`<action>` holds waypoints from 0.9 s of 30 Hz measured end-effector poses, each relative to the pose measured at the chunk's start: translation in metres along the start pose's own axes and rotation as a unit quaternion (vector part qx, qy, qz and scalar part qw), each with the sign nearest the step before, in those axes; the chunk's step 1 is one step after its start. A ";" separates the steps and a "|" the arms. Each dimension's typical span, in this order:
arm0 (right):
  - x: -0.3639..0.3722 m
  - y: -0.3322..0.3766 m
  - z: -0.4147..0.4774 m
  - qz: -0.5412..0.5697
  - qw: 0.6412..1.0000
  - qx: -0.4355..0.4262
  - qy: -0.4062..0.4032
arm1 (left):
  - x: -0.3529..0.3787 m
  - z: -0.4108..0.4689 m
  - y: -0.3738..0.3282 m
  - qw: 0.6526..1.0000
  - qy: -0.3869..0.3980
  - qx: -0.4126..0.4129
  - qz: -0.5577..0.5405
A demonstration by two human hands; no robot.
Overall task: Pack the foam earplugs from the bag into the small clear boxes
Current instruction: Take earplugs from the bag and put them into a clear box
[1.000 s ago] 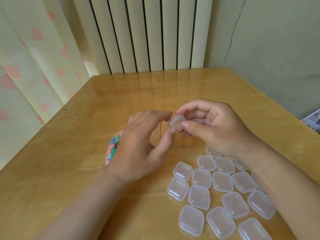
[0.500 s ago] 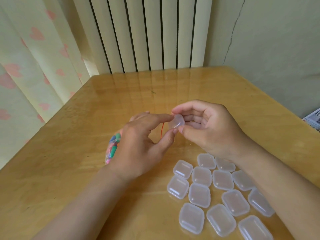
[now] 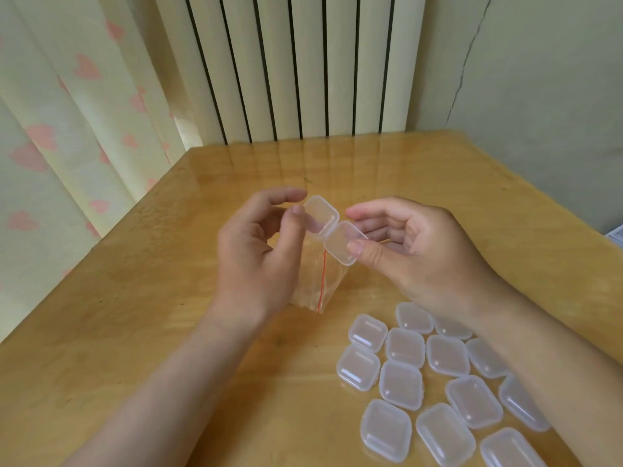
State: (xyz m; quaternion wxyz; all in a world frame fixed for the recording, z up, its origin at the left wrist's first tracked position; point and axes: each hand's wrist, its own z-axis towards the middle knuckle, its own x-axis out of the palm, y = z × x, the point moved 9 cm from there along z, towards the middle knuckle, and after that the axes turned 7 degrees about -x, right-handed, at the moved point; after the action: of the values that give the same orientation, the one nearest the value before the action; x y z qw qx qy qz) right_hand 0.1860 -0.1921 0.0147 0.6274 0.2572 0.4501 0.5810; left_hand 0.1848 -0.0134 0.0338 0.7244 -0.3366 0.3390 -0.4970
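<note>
Both hands hold one small clear box (image 3: 332, 232), hinged open, above the table (image 3: 135, 332).

I see the left hand (image 3: 259, 257) pinching the upper half between thumb and forefinger. The right hand (image 3: 418, 254) pinches the lower half, thumb on its near rim, other fingers loosely curved behind. The clear bag (image 3: 313, 284) lies under the box; I cannot make out earplugs in it. The closed boxes (image 3: 404, 348) crowd the near right by the right wrist, while open wood runs left and far toward the curtain (image 3: 67, 163) and radiator (image 3: 286, 62).
</note>
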 end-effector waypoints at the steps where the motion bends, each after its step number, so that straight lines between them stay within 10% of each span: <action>1: 0.000 0.000 0.000 -0.007 1.000 -0.005 -0.004 | -0.005 0.004 0.001 1.000 -0.017 -0.008 -0.011; 18: 0.068 -0.009 -0.021 -0.319 0.906 -0.096 0.260 | -0.021 0.022 0.070 0.968 0.045 -0.247 0.014; 27: 0.045 -0.015 -0.012 -0.245 0.944 -0.029 0.221 | 0.007 0.007 0.064 0.959 0.105 -0.262 -0.027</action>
State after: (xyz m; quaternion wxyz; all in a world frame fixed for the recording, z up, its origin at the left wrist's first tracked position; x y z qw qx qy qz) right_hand 0.1800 -0.1546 -0.0157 0.6425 -0.0144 0.6092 0.4646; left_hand 0.2240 -0.0013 -0.0167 0.5576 -0.4694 0.5220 -0.4430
